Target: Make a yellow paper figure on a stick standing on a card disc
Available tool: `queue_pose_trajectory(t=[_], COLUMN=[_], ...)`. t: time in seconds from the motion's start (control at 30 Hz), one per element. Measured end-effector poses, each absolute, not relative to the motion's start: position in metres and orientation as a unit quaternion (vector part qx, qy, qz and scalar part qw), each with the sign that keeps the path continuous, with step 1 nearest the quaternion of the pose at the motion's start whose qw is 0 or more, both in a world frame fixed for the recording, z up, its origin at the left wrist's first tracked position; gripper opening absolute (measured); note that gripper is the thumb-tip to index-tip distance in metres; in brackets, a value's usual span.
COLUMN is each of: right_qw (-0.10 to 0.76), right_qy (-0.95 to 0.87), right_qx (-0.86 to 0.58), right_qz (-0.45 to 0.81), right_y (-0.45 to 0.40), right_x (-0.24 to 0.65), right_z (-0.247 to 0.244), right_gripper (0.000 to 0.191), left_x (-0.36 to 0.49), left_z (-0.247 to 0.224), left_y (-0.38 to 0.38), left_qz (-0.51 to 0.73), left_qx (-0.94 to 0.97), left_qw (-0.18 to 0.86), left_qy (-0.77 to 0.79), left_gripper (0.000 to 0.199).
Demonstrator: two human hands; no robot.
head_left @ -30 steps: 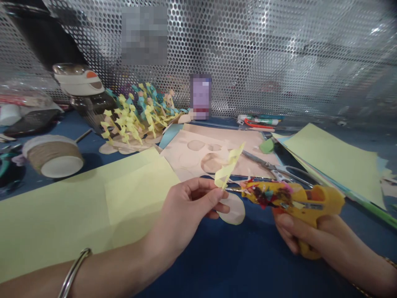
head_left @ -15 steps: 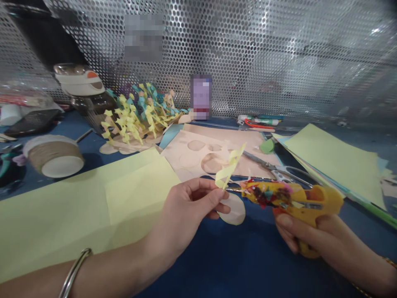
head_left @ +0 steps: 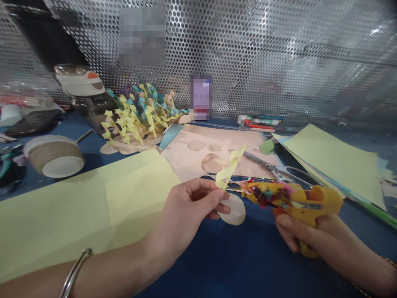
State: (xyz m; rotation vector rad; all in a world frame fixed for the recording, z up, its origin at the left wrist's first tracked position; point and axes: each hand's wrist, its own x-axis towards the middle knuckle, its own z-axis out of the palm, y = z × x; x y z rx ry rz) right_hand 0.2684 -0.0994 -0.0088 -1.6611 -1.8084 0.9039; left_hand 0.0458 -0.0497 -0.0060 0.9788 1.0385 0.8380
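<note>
At the lower left, a big pale green paper [head_left: 62,219] lies by the left hand [head_left: 189,211]. Its fingers pinch a curly yellow paper strip [head_left: 231,167] near the middle of the picture. The right hand [head_left: 305,236] is clenched on yellow scissors [head_left: 288,198], with their tips at the strip. Blue table [head_left: 217,265] lies open below the hands. Both hands are about where they were a moment ago.

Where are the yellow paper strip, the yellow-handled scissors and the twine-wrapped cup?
Yellow paper strip [head_left: 231,167]: head view, on its middle.
Yellow-handled scissors [head_left: 322,203]: head view, on the handle.
Twine-wrapped cup [head_left: 52,156]: head view, on the twine.
</note>
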Motion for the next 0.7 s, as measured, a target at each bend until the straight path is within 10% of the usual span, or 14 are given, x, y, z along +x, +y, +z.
queue_pose_trajectory(t=[0.7], right_qw=[0.227], right_qy=[-0.649], right_qx=[-0.636], right_qz=[0.349], right_y=[-0.0995], right_x=[0.2729], right_z=[-0.0112], right_gripper=[0.059], left_x=[0.0457], left_z=[-0.0082], left_y=[-0.0489], left_qz=[0.373], left_qx=[0.435], left_qw=[0.68], left_qy=[0.458], left_gripper=[0.013])
